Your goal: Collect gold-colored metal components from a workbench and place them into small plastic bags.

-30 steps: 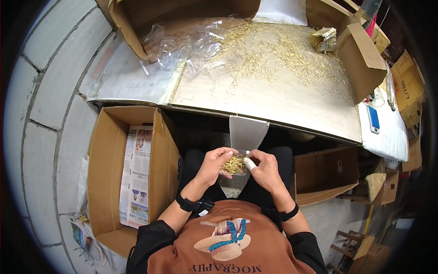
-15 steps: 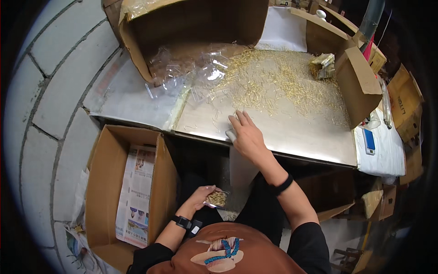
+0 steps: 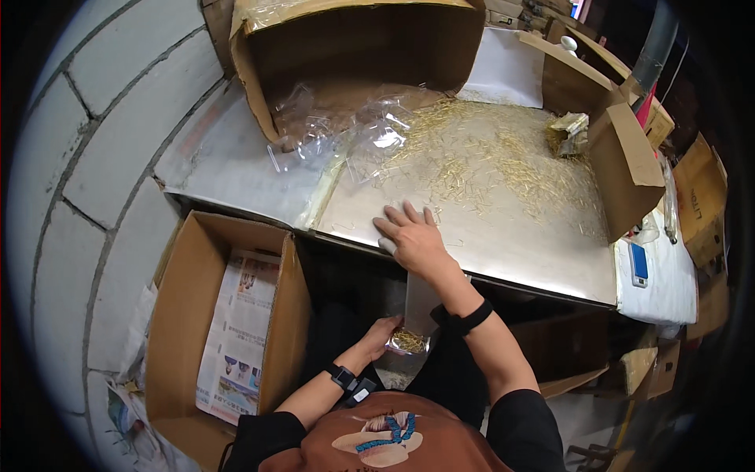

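My left hand (image 3: 379,338) is below the table edge, closed round a small clear plastic box (image 3: 408,341) that holds many small gold-coloured metal pieces. A pale translucent sheet or chute (image 3: 421,303) hangs from the table edge just above the box. My right hand (image 3: 417,242) lies palm down on the metal tabletop (image 3: 543,263) near its front edge, with fingers spread and a whitish cover on the thumb. Whatever lies under that palm is hidden. Beyond the fingertips, thin gold metal pieces (image 3: 503,165), some looking hook-shaped, are scattered over the tabletop.
A large open carton (image 3: 263,102) lies on its side at the back left, with empty clear plastic boxes (image 3: 377,138) before it. Another carton (image 3: 169,346) lined with newspaper stands at my left. A cardboard flap (image 3: 629,165) and a blue scale (image 3: 638,263) are at the right.
My left hand has brought the filled box rightward, close below the hanging sheet. My right hand has settled flatter, with its fingers spread wider. The whole view has shifted slightly.
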Demonstrator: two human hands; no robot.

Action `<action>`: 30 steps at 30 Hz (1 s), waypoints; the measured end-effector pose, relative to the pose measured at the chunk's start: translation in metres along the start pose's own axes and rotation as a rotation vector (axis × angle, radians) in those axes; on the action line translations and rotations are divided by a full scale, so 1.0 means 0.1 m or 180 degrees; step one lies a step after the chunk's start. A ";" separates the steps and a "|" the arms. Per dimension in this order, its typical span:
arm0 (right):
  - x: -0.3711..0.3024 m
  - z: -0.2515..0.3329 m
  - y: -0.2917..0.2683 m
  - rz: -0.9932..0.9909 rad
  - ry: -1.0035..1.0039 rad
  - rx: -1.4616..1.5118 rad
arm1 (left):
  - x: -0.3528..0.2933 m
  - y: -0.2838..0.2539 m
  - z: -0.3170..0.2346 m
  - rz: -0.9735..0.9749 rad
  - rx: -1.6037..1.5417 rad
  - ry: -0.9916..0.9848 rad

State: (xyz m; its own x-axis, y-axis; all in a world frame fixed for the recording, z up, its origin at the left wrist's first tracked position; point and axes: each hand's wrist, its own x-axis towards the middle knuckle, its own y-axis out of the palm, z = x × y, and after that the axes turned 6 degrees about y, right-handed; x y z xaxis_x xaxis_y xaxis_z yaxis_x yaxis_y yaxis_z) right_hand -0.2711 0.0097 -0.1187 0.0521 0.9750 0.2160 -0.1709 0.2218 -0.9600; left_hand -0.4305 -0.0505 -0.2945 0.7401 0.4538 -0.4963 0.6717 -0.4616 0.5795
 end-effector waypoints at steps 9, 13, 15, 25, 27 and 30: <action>-0.47 -0.60 -0.21 -0.0586 0.0789 0.1880 | -0.06 0.13 -0.02 0.0070 0.0191 0.0010; -0.68 -0.40 0.02 -0.0415 0.0154 0.0569 | -0.03 0.09 0.02 0.0096 0.0110 0.0097; -0.96 -0.16 -0.09 -0.0422 0.0377 0.0820 | -0.05 0.12 -0.01 -0.0004 0.0016 0.0086; -2.04 -0.11 -0.16 -0.0522 0.0963 0.1751 | -0.19 0.06 -0.05 0.0295 0.0108 -0.0045; -2.13 -0.09 -0.11 -0.0380 0.1031 0.1820 | -0.30 0.00 -0.05 0.0255 0.0190 -0.0133; -2.19 -0.02 -0.03 -0.0100 0.1020 0.2201 | -0.41 -0.06 -0.10 0.0461 0.0297 -0.0249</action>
State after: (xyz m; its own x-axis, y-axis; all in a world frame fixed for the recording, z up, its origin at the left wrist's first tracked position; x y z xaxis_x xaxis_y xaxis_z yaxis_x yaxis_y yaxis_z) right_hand -0.2796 -0.2046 -0.1636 0.3322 0.9400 0.0777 -0.7364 0.3100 -0.6014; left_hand -0.4652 -0.0585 -0.2714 0.8272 0.3184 -0.4629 0.5554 -0.5882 0.5879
